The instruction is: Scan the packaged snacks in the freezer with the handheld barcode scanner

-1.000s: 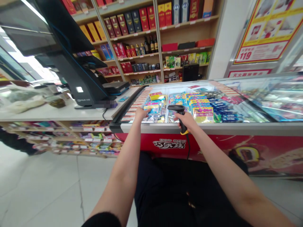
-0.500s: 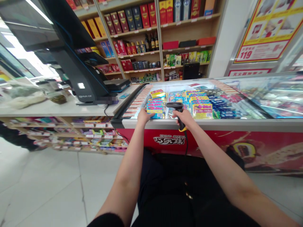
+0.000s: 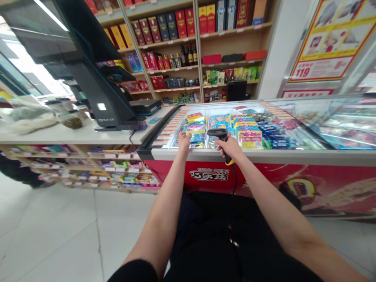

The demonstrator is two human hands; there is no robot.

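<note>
My left hand point(image 3: 184, 142) is at the near left of the glass-topped freezer point(image 3: 164, 153), its fingers closed on the near left edge of a flat blue-and-yellow packet point(image 3: 198, 137). Similar packets with pink lettering point(image 3: 195, 127) lie just behind it. In my right hand point(image 3: 231, 147) is a black handheld barcode scanner point(image 3: 217, 132) with yellow at the foot of its handle. Its head points left, toward the packets, and its cable point(image 3: 234, 178) hangs down the freezer front. To the right, a row of colourful packets point(image 3: 249, 135) overlaps, next to dark blue wrappers point(image 3: 273, 131).
A checkout screen on a black stand point(image 3: 110, 105) stands on the white counter point(image 3: 117, 136) to the left, with plastic bags point(image 3: 32, 117) farther left. Shelves of boxes and bottles point(image 3: 188, 55) rise behind the freezer. Candy shelves point(image 3: 123, 164) lie under the counter.
My left hand has moved slightly right and up, and its fingers have curled in at the packet's edge. The scanner has shifted a little right and down, its head turned slightly.
</note>
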